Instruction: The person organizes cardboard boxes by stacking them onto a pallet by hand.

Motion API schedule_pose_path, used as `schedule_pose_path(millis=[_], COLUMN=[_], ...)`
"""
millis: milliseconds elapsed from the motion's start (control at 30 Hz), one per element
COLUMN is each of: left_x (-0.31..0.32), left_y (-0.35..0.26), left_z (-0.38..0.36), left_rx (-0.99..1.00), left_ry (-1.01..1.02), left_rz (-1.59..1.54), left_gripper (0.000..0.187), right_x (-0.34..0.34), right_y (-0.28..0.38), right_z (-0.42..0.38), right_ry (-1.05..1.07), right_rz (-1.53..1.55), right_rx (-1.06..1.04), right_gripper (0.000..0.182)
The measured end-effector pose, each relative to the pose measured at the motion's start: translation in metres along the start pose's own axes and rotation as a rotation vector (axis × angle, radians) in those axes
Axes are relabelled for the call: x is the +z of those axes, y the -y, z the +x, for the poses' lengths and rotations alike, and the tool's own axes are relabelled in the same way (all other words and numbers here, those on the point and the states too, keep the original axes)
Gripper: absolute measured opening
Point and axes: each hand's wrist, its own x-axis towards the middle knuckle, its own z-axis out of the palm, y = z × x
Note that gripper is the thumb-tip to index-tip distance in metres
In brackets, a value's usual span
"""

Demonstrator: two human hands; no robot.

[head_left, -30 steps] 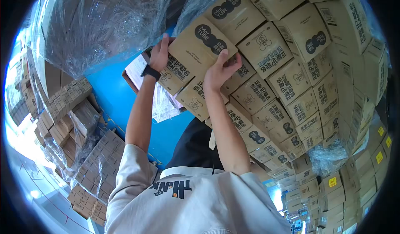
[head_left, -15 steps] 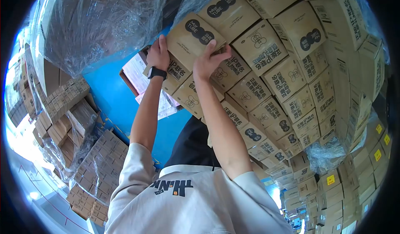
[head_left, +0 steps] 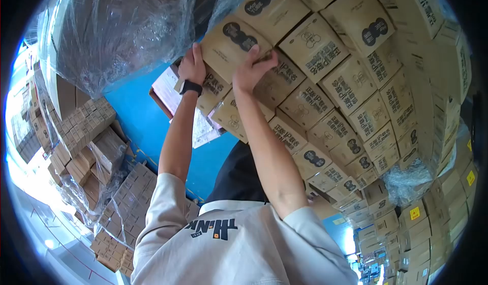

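A brown cardboard box [head_left: 219, 49] with a dark round logo sits at the near left end of a stack of similar boxes. My left hand [head_left: 192, 67], with a black watch [head_left: 191, 87] on the wrist, grips its left side. At its right side my right hand [head_left: 249, 74] holds on, the thumb over the top and the fingers bent by the corner, partly hidden. Below it, more printed boxes [head_left: 233, 115] form the front of the stack.
Clear plastic wrap [head_left: 137, 36] covers a load at the upper left. Papers [head_left: 170, 89] lie in an open carton beside the stack, on the blue floor [head_left: 134, 99]. Boxed pallets [head_left: 129, 198] stand at the left; cartons with yellow labels [head_left: 414, 213] stand lower right.
The view has shifted slightly, so the stack sits a little differently in it. Both hands keep their hold on the box, with hardly any movement against the stack.
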Motion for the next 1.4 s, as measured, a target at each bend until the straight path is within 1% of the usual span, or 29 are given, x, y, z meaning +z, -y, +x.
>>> schedule_pose_path(millis=[67,133,233,333,400,500,533,600,667,700,767,867,967,1100,1200,1300,1400], left_x=[0.001,0.001,0.001,0.003,0.008,0.007,0.004,0.0,0.003,0.004,0.007,0.01,0.009,0.005,0.001,0.002,0.007], left_y=[-0.003,-0.005,-0.006,-0.004,-0.001,0.0,-0.001,-0.009,-0.004,-0.002,-0.004,-0.013,-0.016,-0.025,-0.028,-0.027,-0.014], left_z=[0.004,0.004,0.002,0.003,0.005,0.006,0.002,-0.002,-0.001,-0.002,0.0,0.003,0.002,0.001,-0.003,-0.001,0.003], left_rx=[-0.012,0.037,0.047,0.067,0.051,0.061,0.062,0.073,0.162,0.205,0.186,0.149,0.129,0.102,0.052,0.009,0.045], left_ry=[0.006,-0.039,-0.047,-0.083,-0.127,-0.096,-0.075,-0.033,-0.061,-0.073,-0.096,-0.094,-0.05,-0.072,-0.028,0.01,-0.067], left_rz=[0.012,0.006,-0.022,-0.03,-0.043,-0.064,-0.027,0.034,0.039,0.043,0.085,0.144,0.183,0.185,0.167,0.144,0.037], left_gripper=[0.057,0.054,0.05,0.049,0.049,0.045,0.044,0.042,0.041,0.04,0.042,0.046,0.05,0.052,0.053,0.054,0.052], right_x=[0.001,0.003,0.004,0.0,-0.008,-0.024,-0.032,-0.043,-0.049,-0.055,-0.069,-0.103,-0.133,-0.142,-0.144,-0.143,-0.144], right_y=[0.001,-0.004,-0.007,-0.008,-0.01,-0.011,-0.01,-0.005,-0.002,-0.004,-0.005,0.027,0.012,0.0,0.003,0.002,0.011], right_z=[0.0,0.003,0.003,0.005,0.003,0.011,0.009,0.009,0.006,0.0,-0.009,-0.032,-0.055,-0.054,-0.052,-0.056,-0.054], right_ry=[0.024,0.034,0.029,0.09,0.232,0.416,0.472,0.451,0.409,0.422,0.441,0.777,0.807,0.743,0.728,0.712,0.734], right_rz=[-0.05,-0.132,-0.119,-0.037,0.003,0.009,-0.005,-0.15,-0.297,-0.368,-0.508,-0.958,-1.133,-1.154,-1.222,-1.211,-1.128], right_rx=[-0.043,-0.112,-0.105,-0.037,0.013,0.073,0.098,0.053,0.023,0.0,-0.052,-0.052,-0.345,-0.445,-0.536,-0.513,-0.44], right_gripper=[0.057,0.058,0.06,0.063,0.067,0.073,0.075,0.076,0.074,0.073,0.07,0.069,0.068,0.066,0.064,0.066,0.066])
